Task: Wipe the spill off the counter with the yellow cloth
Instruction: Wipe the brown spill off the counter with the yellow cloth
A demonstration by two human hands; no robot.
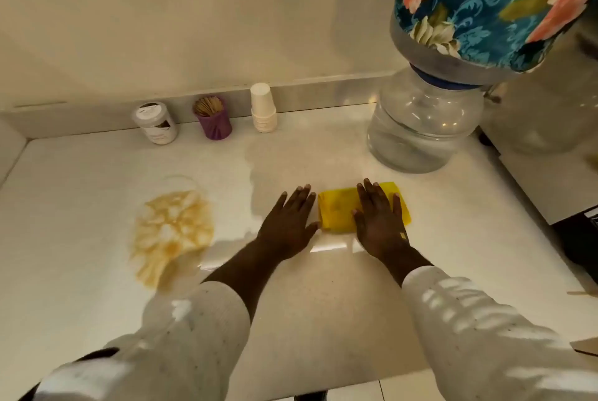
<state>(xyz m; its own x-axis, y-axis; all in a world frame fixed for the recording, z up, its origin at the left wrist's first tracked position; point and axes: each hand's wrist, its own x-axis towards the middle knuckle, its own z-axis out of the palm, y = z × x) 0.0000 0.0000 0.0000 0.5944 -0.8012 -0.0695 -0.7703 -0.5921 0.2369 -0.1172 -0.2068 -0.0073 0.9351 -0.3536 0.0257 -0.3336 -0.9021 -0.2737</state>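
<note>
A folded yellow cloth (336,211) lies flat on the white counter (323,297), right of centre. My right hand (380,222) rests palm down on its right half, fingers spread, not gripping it. Just left of the cloth, my left hand (288,222) lies flat on the bare counter with its thumb touching the cloth's left edge. A brown, streaky spill (171,232) spreads over the counter to the left, about a hand's width from my left hand.
Along the back wall stand a white jar (155,122), a purple cup of wooden sticks (213,119) and a stack of paper cups (263,109). A clear water jug (420,129) under a floral cover (495,2) stands at the back right. A dark appliance (579,239) sits at the right edge.
</note>
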